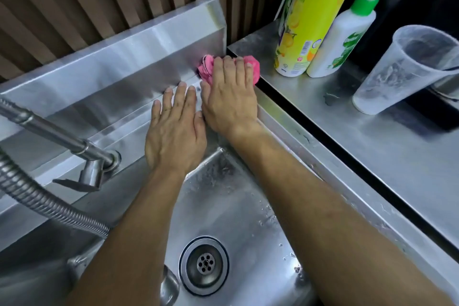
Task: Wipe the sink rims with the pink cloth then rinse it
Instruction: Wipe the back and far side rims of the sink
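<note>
A crumpled pink cloth [207,69] lies in the far right corner of the steel sink's rim [293,136], against the backsplash. My right hand [231,97] lies over it with straight fingers, pressing it down onto the rim. My left hand [175,131] rests flat and open on the back rim just left of the right hand, holding nothing. Most of the cloth is hidden under my right fingers. The sink basin [231,208] below is wet, with a round drain [204,264].
A steel tap [62,136] with a flexible metal hose [44,204] reaches in from the left. On the steel counter [387,151] to the right stand a yellow-green bottle [305,22], a white pump bottle [342,40] and a tilted clear plastic cup [402,69].
</note>
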